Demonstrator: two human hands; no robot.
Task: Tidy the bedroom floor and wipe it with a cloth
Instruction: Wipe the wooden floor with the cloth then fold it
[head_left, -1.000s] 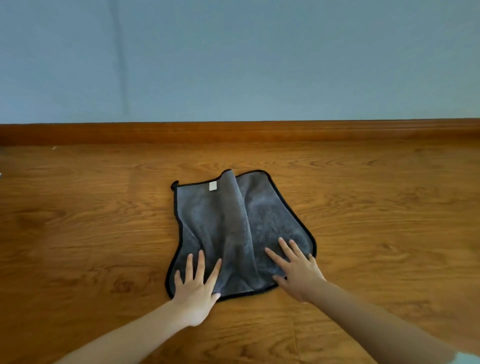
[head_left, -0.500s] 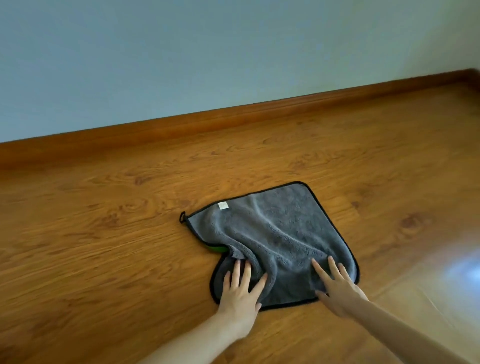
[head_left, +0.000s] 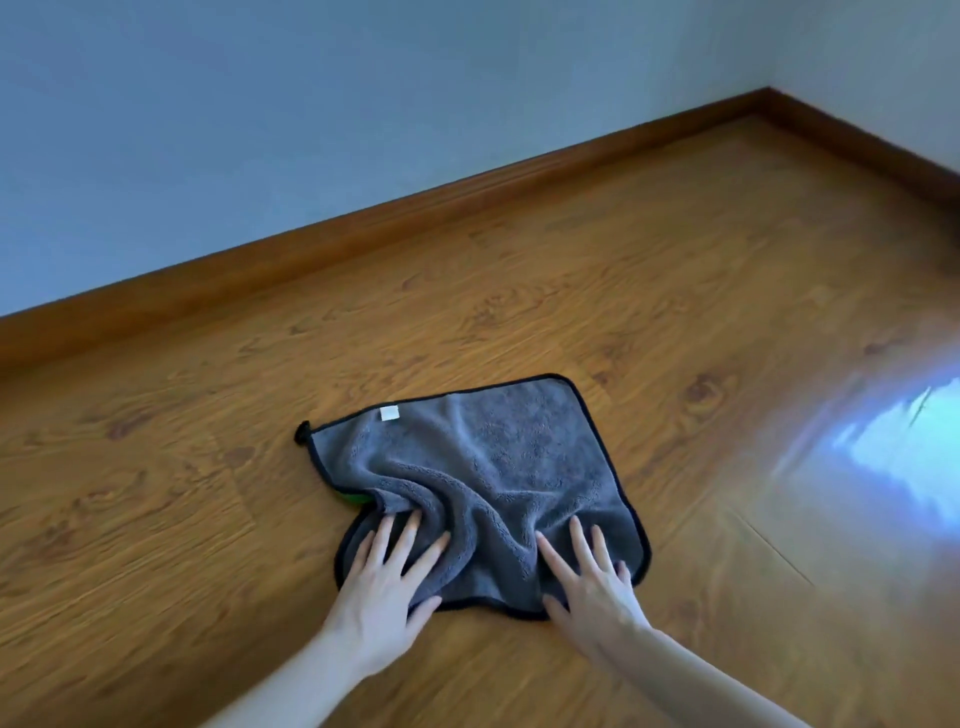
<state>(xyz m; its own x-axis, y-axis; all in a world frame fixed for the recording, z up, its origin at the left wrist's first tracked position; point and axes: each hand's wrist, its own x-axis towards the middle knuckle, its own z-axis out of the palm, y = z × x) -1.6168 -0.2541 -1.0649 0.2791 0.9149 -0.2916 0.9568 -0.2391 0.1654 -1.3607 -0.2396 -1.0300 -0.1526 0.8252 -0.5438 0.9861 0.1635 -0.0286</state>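
A grey cloth (head_left: 498, 457) with a black hem and a small white label lies spread on the wooden floor (head_left: 675, 312). A green underside shows at its folded left edge. My left hand (head_left: 387, 577) presses flat on the cloth's near left part, fingers spread. On the near right corner rests my right hand (head_left: 589, 579), palm down with fingers apart. The cloth is bunched into folds between the two hands.
A wooden skirting board (head_left: 363, 218) runs along the pale blue wall (head_left: 311, 104) and turns at the room corner at the upper right. A bright window reflection (head_left: 898, 441) lies on the floor to the right.
Both hands have slid the cloth to the right along the floor. My view has turned right, so the room corner now shows. The cloth has bunched more between the hands.
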